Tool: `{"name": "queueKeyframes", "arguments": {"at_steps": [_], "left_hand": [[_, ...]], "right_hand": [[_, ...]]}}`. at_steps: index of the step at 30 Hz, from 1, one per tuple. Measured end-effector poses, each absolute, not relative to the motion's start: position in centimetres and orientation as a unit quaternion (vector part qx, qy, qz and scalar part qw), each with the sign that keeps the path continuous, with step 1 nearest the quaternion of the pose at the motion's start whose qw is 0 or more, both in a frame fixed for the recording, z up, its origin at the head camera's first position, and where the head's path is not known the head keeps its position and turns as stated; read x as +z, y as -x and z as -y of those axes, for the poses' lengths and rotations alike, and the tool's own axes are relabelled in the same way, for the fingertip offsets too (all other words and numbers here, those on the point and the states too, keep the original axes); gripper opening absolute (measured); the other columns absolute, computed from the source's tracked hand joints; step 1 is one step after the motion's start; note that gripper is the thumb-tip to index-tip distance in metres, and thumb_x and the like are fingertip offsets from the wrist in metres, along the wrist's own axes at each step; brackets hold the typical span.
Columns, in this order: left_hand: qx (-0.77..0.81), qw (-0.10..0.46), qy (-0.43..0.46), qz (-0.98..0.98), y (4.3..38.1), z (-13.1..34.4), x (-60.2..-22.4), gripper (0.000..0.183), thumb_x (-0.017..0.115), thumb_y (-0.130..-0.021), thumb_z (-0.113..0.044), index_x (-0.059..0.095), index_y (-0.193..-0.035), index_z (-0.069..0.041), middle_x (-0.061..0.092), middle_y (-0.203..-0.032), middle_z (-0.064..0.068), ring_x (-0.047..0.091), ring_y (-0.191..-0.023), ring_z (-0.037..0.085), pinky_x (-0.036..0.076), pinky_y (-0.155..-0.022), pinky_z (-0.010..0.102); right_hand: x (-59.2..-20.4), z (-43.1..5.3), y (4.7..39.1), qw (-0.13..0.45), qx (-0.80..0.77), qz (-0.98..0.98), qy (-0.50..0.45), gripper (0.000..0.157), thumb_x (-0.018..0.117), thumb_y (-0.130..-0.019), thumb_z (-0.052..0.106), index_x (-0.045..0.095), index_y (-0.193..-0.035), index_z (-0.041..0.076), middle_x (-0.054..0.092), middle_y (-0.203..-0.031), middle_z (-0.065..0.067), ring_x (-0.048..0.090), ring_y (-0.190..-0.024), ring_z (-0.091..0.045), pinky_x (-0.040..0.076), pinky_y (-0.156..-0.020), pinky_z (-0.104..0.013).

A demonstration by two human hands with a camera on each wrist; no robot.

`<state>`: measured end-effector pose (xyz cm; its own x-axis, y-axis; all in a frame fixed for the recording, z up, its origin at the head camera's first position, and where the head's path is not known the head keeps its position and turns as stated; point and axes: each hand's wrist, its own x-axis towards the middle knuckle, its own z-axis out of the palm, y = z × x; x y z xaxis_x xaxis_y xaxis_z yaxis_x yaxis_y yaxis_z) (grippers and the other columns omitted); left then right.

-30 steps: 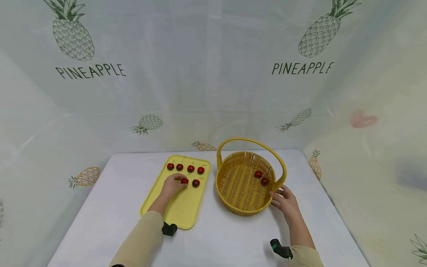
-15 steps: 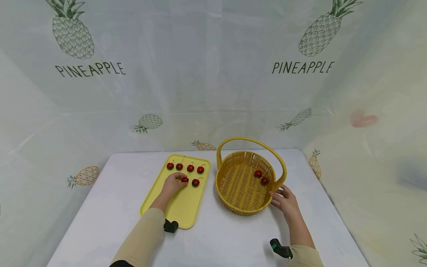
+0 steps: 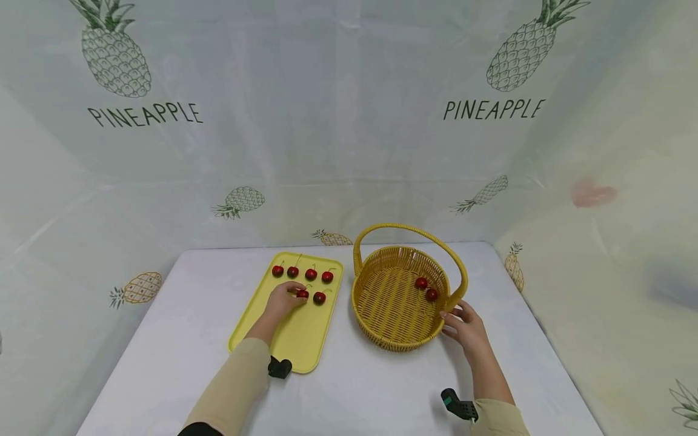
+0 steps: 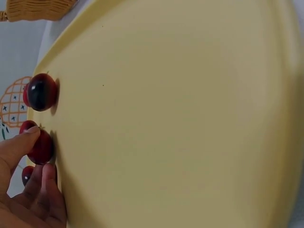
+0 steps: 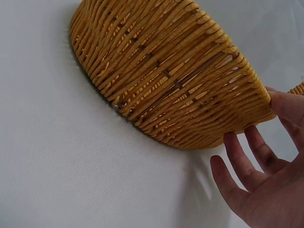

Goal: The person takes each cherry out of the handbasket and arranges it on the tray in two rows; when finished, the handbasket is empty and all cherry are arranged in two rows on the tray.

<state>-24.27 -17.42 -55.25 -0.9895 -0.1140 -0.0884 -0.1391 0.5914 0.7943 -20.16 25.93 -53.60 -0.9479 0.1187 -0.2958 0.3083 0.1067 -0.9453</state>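
My left hand (image 3: 283, 300) pinches a dark red cherry (image 4: 42, 148) between thumb and fingers, low over the yellow tray (image 3: 297, 345). Just right of it, another cherry (image 3: 319, 298) lies on the tray. Several more stemmed cherries form a row along the tray's far end, one of them a cherry (image 3: 327, 277) at the right. My right hand (image 3: 465, 327) grips the rim of the yellow woven basket (image 3: 389, 315) at its right side. In the right wrist view, that thumb is at the rim and the fingertips (image 5: 231, 138) are at the outer wall. Two cherries (image 3: 421, 283) lie inside the basket.
The basket's tall arched handle (image 3: 406, 227) rises over its far side. Basket and tray stand side by side on a white-covered table (image 3: 360, 393). Behind the table hangs a pale curtain (image 3: 338, 151) printed with pineapples. Each wrist carries a small black camera (image 3: 280, 367).
Both hands stay almost where they were. The left hand keeps its pinch on the cherry, and the right keeps its grip on the basket.
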Motion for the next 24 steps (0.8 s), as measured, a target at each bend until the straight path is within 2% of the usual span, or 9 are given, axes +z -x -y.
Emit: {"name": "queueKeyframes", "arguments": {"at_steps": [7, 14, 19, 24], "left_hand": [[0.45, 0.016, 0.07, -0.89, 24.4, 17.5, -55.2, 0.024, 0.076, -0.085, -0.005, 0.07, -0.108, -0.002, 0.064, -0.105, 0.015, 0.058, -0.101, 0.035, 0.046, -0.089, 0.048], [0.457, 0.018, 0.069, -0.887, 24.2, 17.7, -53.9, 0.029, 0.074, -0.087, -0.009, 0.069, -0.115, -0.004, 0.06, -0.118, 0.019, 0.055, -0.11, 0.037, 0.047, -0.086, 0.048], [0.481, 0.023, 0.051, -0.875, 24.1, 17.0, -52.0, 0.033, 0.073, -0.088, -0.007, 0.067, -0.119, -0.003, 0.058, -0.122, 0.021, 0.061, -0.097, 0.033, 0.051, -0.073, 0.04], [0.501, 0.017, 0.02, -0.865, 23.9, 14.8, -50.0, 0.032, 0.075, -0.086, -0.006, 0.068, -0.117, -0.004, 0.06, -0.119, 0.021, 0.062, -0.084, 0.025, 0.052, -0.066, 0.036]], "right_hand": [[-53.5, -25.9, 20.2, 0.074, -0.653, -0.74, -0.146, 0.063, 0.065, -0.095, 0.018, 0.035, -0.15, 0.014, 0.043, -0.136, -0.019, 0.054, -0.114, -0.029, 0.052, -0.088, -0.039], [-53.7, -25.9, 20.3, 0.075, -0.65, -0.742, -0.146, 0.064, 0.065, -0.095, 0.019, 0.034, -0.151, 0.015, 0.043, -0.137, -0.018, 0.051, -0.118, -0.032, 0.052, -0.088, -0.037], [-53.6, -25.9, 20.1, 0.073, -0.651, -0.742, -0.144, 0.063, 0.065, -0.095, 0.018, 0.035, -0.15, 0.014, 0.042, -0.137, -0.018, 0.054, -0.115, -0.029, 0.052, -0.089, -0.039], [-53.5, -25.8, 20.0, 0.072, -0.651, -0.742, -0.145, 0.063, 0.065, -0.095, 0.018, 0.035, -0.15, 0.014, 0.042, -0.137, -0.019, 0.057, -0.11, -0.026, 0.051, -0.091, -0.041]]}}
